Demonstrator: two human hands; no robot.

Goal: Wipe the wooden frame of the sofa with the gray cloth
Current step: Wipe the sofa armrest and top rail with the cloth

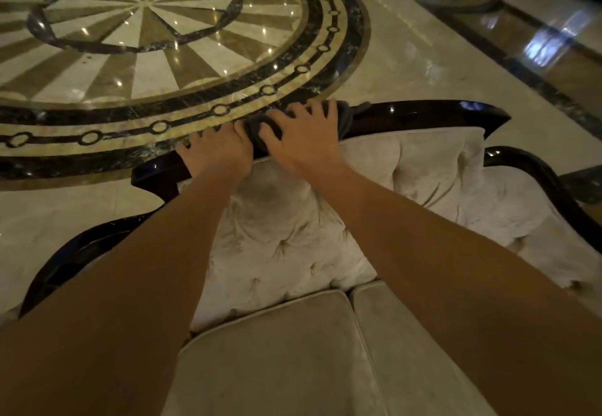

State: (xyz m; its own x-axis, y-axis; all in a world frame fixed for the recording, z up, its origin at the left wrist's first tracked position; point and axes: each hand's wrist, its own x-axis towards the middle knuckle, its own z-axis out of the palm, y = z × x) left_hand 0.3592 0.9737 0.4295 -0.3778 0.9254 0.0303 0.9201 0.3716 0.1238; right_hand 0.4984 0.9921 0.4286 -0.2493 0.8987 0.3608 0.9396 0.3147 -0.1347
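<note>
Gray cloth (pixel 260 128) is bunched on the top rail of the sofa's dark, glossy wooden frame (pixel 423 112), roughly midway along the backrest, and is largely covered by the two hands. The right hand (pixel 303 138) is laid flat over the cloth with its fingers spread, pressing it against the rail; a loose fold of the cloth is seen hanging past the fingertips on the right. The left hand (pixel 215 151) is set just beside it on the rail, fingers splayed and curled over the far edge, its thumb touching the near end of the cloth. Whether any cloth is pinched under the left fingers cannot be told.

Both forearms are stretched across the tufted beige backrest (pixel 293 236), which lies directly below the rail, and two beige seat cushions (pixel 277 350) are seen side by side nearest the camera. The frame is carried on down both sides as curved dark arms (pixel 537 174). Beyond the rail, a polished marble floor (pixel 407 66) is seen, inlaid with a large circular medallion (pixel 146 24) of tan and cream wedges ringed by black bands. Nothing is placed on the rail besides the hands and cloth.
</note>
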